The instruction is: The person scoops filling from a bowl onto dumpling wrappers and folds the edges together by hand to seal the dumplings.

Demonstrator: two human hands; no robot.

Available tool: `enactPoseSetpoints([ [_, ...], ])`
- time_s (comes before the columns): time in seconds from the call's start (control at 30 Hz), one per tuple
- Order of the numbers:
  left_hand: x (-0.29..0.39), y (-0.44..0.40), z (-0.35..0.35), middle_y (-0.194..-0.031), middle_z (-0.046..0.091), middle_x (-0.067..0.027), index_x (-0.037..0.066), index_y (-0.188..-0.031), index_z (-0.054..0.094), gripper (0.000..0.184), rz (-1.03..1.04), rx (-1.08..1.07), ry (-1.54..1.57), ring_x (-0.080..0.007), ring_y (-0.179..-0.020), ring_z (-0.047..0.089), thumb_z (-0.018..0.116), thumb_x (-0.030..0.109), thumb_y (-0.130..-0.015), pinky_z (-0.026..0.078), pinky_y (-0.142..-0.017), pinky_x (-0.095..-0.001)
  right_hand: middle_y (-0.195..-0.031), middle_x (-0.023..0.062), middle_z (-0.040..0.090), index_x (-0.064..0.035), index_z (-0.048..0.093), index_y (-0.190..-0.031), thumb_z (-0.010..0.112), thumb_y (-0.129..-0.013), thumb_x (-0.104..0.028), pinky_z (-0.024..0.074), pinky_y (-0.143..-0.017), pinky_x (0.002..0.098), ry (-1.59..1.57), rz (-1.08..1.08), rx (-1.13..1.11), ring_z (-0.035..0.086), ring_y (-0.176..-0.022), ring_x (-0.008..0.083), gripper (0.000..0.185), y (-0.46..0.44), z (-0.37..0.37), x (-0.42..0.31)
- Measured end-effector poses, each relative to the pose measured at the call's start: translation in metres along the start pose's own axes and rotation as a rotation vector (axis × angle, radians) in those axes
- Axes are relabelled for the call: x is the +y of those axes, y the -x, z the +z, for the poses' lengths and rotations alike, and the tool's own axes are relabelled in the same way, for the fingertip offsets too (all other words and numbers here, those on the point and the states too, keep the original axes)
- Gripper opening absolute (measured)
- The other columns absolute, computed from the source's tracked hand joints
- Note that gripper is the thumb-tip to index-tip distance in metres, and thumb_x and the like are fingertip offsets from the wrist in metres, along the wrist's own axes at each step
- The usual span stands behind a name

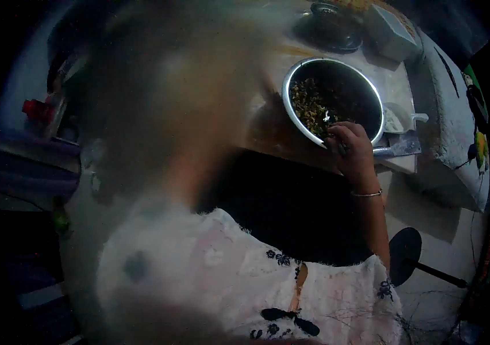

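A metal bowl (292,118) with a bright rim holds a dark, crumbly, brown-green mix whose kind I cannot make out. At the near rim of the bowl is my right hand (353,146), with a bangle on its wrist. Its fingers are curled together over a small dark shape, which is too dim to name. A large blurred smear covers the left half of the view. Behind it my left forearm (193,169) shows only faintly, and the left hand's fingers are hidden.
Right of the bowl lie a flat metal blade (403,144) and a white scoop-like dish (395,119). Behind stand a dark round lid (334,37) and a white box (390,34). A black round-headed object with a rod (406,253) rests at lower right. A red object (38,110) sits far left.
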State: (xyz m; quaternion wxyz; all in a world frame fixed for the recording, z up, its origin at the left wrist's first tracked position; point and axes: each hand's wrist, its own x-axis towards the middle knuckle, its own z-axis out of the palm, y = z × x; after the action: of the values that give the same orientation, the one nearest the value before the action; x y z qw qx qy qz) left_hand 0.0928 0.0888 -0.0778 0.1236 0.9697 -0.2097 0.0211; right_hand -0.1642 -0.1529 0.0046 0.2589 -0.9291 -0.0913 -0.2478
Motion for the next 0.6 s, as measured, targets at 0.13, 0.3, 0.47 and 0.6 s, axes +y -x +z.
enactPoseSetpoints([
  [0.13,-0.007,0.007,-0.001,-0.101,0.060,-0.0155,0.004,-0.097,0.060,0.031,0.053,0.034,0.061,-0.0316,-0.095,0.058,0.070,0.017,-0.071,0.048,-0.079,-0.0400,-0.098,0.0121,0.060,-0.0048,0.062,-0.095,0.070,-0.073,-0.010,0.0470,-0.079,0.0375,-0.017,-0.001,0.029,0.055,-0.094,0.0301,0.024,0.002,0.001,0.002],
  [0.3,-0.015,0.002,0.001,-0.099,0.061,-0.0156,0.004,-0.099,0.061,0.036,0.186,0.074,0.048,-0.0301,-0.092,0.060,0.073,0.022,-0.070,0.049,-0.077,-0.0395,-0.099,0.0122,0.059,-0.0049,0.062,-0.095,0.070,-0.072,-0.008,0.0472,-0.080,0.0380,-0.001,0.001,0.003,0.055,-0.094,0.0299,0.024,0.001,0.000,0.001],
  [0.47,-0.057,-0.026,0.043,-0.099,0.062,-0.0154,0.003,-0.103,0.058,0.044,0.266,-0.057,0.068,-0.0290,-0.090,0.061,0.074,0.030,-0.071,0.049,-0.077,-0.0380,-0.101,0.0121,0.059,-0.0054,0.062,-0.094,0.071,-0.072,-0.009,0.0471,-0.081,0.0380,0.005,0.007,0.014,0.055,-0.096,0.0294,0.024,0.002,-0.001,0.001],
  [0.6,-0.072,-0.035,0.036,-0.100,0.062,-0.0169,0.003,-0.108,0.056,0.047,0.379,-0.040,0.187,-0.0296,-0.091,0.060,0.071,0.033,-0.075,0.049,-0.078,-0.0382,-0.101,0.0122,0.059,-0.0055,0.062,-0.094,0.071,-0.072,-0.011,0.0470,-0.082,0.0377,-0.005,0.016,0.011,0.055,-0.097,0.0295,0.025,0.002,-0.001,0.002],
])
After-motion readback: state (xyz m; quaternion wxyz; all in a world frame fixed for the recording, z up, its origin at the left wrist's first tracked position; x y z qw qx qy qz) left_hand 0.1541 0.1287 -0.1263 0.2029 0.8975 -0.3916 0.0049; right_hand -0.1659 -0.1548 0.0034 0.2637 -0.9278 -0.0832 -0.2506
